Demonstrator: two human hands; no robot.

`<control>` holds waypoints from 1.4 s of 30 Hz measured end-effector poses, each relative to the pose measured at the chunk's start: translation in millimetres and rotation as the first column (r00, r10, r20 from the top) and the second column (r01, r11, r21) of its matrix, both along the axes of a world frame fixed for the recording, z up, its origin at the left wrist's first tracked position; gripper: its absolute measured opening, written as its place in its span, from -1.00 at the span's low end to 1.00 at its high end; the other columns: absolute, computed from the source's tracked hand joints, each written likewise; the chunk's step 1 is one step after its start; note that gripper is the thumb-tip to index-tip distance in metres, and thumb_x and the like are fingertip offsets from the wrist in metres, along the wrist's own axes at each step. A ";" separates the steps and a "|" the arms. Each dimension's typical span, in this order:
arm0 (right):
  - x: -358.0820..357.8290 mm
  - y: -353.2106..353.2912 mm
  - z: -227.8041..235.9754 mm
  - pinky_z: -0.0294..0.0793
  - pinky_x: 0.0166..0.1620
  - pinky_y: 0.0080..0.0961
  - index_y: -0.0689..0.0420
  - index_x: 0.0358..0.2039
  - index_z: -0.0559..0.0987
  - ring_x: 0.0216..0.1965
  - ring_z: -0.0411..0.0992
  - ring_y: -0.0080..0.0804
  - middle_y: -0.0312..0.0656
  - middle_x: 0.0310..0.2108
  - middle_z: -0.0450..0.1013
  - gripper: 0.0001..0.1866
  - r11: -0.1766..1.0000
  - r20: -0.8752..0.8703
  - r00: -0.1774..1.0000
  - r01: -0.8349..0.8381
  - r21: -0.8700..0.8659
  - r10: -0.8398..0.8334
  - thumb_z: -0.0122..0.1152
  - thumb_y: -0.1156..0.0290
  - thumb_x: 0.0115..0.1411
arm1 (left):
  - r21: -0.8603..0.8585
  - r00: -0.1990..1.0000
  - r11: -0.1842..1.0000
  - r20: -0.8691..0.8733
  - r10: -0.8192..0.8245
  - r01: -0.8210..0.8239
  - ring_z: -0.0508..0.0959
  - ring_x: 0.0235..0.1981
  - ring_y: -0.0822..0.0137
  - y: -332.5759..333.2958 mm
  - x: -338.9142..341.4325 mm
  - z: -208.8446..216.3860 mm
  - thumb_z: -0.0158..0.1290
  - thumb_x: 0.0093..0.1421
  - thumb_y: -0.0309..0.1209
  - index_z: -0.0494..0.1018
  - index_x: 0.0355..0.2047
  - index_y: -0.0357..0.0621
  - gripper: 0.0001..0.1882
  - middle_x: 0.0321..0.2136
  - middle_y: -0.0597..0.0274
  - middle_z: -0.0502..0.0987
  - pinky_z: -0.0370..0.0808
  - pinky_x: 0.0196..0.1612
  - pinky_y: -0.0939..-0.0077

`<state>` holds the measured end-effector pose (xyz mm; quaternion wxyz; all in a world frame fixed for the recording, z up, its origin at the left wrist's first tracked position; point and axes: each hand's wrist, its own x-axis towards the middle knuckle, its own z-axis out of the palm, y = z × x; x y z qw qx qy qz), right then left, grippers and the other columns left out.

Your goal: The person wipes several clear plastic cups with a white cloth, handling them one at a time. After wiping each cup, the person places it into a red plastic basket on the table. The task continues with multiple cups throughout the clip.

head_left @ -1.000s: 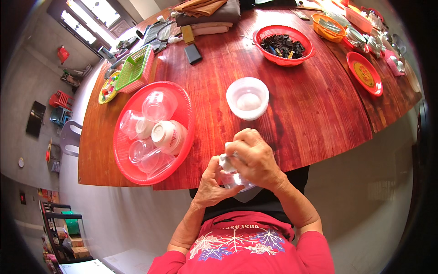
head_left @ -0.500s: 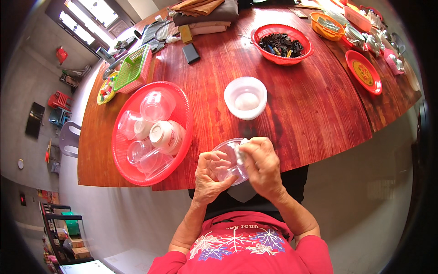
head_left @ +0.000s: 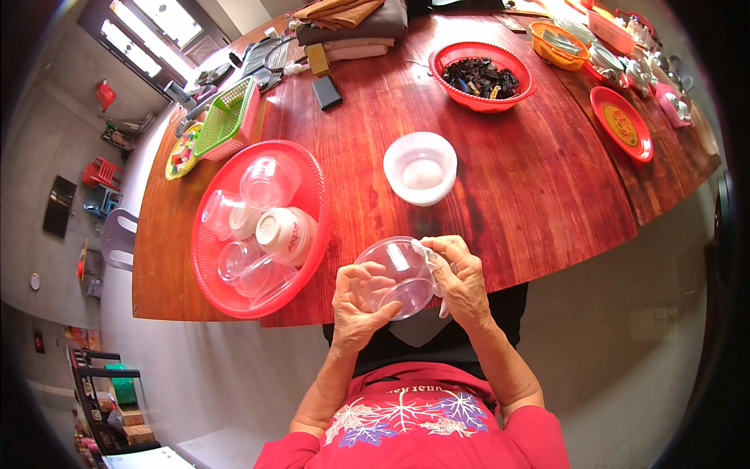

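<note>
A clear plastic bowl [head_left: 397, 263] is tilted on its side at the table's near edge. My left hand [head_left: 358, 306] grips it from the left, thumb against the lower wall and fingers behind. A thin white cloth or tissue [head_left: 434, 273] is pinched in my right hand [head_left: 459, 283] at the bowl's right rim, part of it hanging down. Just beyond stands a stack of white bowls [head_left: 422, 167], with something pale and round at the bottom. To the left, a red basket [head_left: 205, 258] holds several clear plastic bowls [head_left: 267, 181] and white patterned bowls [head_left: 286, 234].
A red colander [head_left: 478, 102] of dark pieces stands farther back. Green and pink baskets [head_left: 222, 117] sit at the far left beside a yellow one [head_left: 176, 160]. Folded cloths [head_left: 359, 35] and a black box [head_left: 327, 92] lie at the back. A red plate [head_left: 642, 141] rests right.
My right hand has shifted slightly right, taking the white cloth from across the bowl's inside to its right rim. The left hand keeps its hold; the bowl's inside is more exposed.
</note>
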<state>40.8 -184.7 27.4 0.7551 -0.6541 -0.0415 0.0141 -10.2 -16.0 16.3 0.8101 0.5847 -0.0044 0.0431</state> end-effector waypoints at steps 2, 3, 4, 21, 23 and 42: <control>1.0 0.5 2.0 0.46 -0.12 -0.51 0.24 -0.19 0.54 -0.18 0.45 -0.37 -0.16 -0.23 0.40 -0.84 1.000 -0.009 1.000 0.023 -0.014 -0.023 0.09 0.61 0.21 | 0.039 1.000 0.999 -0.001 -0.016 0.017 0.48 -0.09 0.40 -1.8 0.0 -2.0 0.34 -0.13 -0.72 0.23 -0.13 -0.05 -0.37 -0.05 0.21 0.34 0.54 -0.02 0.46; 1.4 2.1 2.9 0.47 -0.11 -0.51 0.24 -0.20 0.52 -0.17 0.46 -0.35 -0.15 -0.24 0.41 -0.84 0.999 -0.014 0.999 0.035 -0.018 -0.035 0.08 0.61 0.20 | 0.061 1.000 0.998 0.003 -0.023 0.023 0.48 -0.10 0.40 -2.0 0.1 -3.8 0.34 -0.13 -0.71 0.23 -0.14 -0.05 -0.37 -0.05 0.21 0.34 0.53 -0.01 0.45; 1.8 6.3 4.4 0.46 -0.10 -0.39 0.23 -0.22 0.48 -0.17 0.45 -0.25 -0.12 -0.27 0.43 -0.81 0.995 0.173 0.984 0.061 -0.082 -0.046 0.10 0.66 0.11 | 0.083 1.000 0.996 0.008 -0.029 0.029 0.48 -0.10 0.40 -2.2 0.2 -6.0 0.35 -0.13 -0.71 0.23 -0.14 -0.04 -0.37 -0.05 0.21 0.34 0.52 0.00 0.44; 8.9 5.0 -3.3 0.29 0.05 -0.44 0.21 -0.04 0.51 -0.01 0.21 -0.33 -0.11 -0.08 0.21 -0.71 0.989 0.192 0.979 -0.042 -0.142 0.070 0.02 0.32 0.35 | -0.404 0.995 0.912 -0.043 -0.095 0.070 0.52 -0.01 0.16 6.9 -0.6 -12.9 0.21 0.03 -0.68 0.26 -0.05 -0.03 -0.48 0.02 0.11 0.37 0.56 0.00 0.15; -5.7 14.3 -10.6 0.29 0.05 -0.40 0.24 0.01 0.47 -0.01 0.21 -0.27 -0.08 -0.06 0.20 -0.68 0.988 0.209 0.977 0.060 -0.140 -0.029 0.04 0.35 0.32 | -0.521 0.988 0.854 -0.133 -0.076 -0.004 0.52 -0.01 0.15 5.8 0.7 -13.4 0.20 0.08 -0.61 0.29 -0.04 -0.01 -0.53 0.01 0.14 0.41 0.56 -0.01 0.13; 17.3 7.6 7.7 0.39 -0.06 -0.30 0.30 -0.03 0.47 -0.13 0.37 -0.08 -0.01 -0.10 0.41 -0.68 0.896 0.579 0.813 0.211 -0.392 0.062 0.06 0.65 0.17 | -0.561 0.940 0.827 -0.270 -0.209 0.023 0.41 0.08 0.15 -3.7 -1.3 -12.6 0.26 0.05 -0.30 0.24 0.15 0.02 -0.34 0.12 0.13 0.31 0.52 0.06 0.05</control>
